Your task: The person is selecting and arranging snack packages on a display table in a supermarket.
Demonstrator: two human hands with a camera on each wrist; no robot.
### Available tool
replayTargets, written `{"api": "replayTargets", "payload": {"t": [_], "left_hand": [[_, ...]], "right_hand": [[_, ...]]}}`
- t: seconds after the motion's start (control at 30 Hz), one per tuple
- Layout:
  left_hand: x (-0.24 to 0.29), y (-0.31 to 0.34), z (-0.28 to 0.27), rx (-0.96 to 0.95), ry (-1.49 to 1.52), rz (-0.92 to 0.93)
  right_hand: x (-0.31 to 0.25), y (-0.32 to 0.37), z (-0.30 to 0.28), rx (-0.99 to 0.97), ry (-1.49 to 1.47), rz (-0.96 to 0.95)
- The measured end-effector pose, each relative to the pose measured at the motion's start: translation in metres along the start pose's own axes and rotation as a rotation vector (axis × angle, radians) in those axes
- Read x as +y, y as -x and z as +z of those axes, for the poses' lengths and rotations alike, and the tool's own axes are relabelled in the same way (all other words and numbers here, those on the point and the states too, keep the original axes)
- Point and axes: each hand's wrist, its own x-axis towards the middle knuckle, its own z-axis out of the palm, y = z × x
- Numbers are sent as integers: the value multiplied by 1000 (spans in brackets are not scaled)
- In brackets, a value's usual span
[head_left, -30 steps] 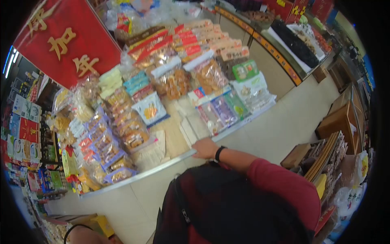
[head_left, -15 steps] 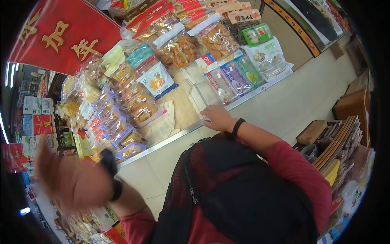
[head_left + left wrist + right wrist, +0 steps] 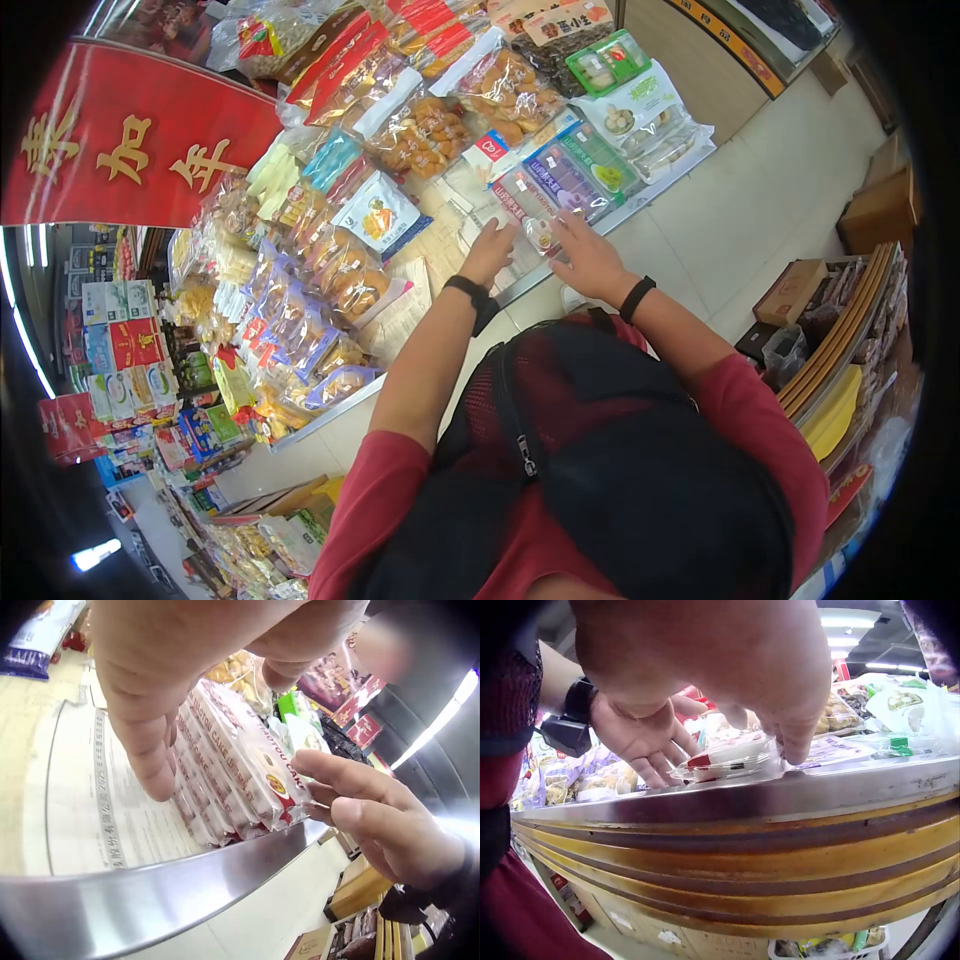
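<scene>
A row of clear-wrapped cake packs [image 3: 540, 236] with pink lettering lies at the table's front edge. My left hand [image 3: 488, 254] is at their left side, fingers extended. On the other side is my right hand [image 3: 594, 268], its fingers slightly bent. Seen from the left wrist, several packs [image 3: 234, 761] lean together between my left hand [image 3: 202, 652] and my right hand [image 3: 390, 825], whose fingertips touch the near end. The right wrist view shows the packs [image 3: 731, 761] between my spread left hand [image 3: 641, 739] and my right hand's lowered fingers [image 3: 796, 742].
Purple and green packs [image 3: 572, 175] lie right of the hands. To the left are a white-and-blue bag [image 3: 378, 218] and rows of bagged pastries [image 3: 350, 280]. A metal rim [image 3: 150, 892] borders the table. Wooden shelving [image 3: 835, 330] stands at the right.
My left hand has come up from the lower left to the packs. My right hand has moved from the table edge onto their right side. The head view has shifted.
</scene>
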Motion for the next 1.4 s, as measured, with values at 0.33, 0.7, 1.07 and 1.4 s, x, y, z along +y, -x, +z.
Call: {"api": "replayTargets", "payload": {"t": [0.33,0.7,1.07,1.4], "left_hand": [[-12,-45,30,25,400,-70],[-36,-66,24,37,451,-37],[-48,-8,-15,-87,892,12],[-14,56,-23,-84,887,148]], "right_hand": [[9,-5,-17,-134,-14,9],[14,-7,-25,-49,-132,-77],[9,-15,-25,-44,-283,-96],[-45,-72,-39,-444,-930,-14]]}}
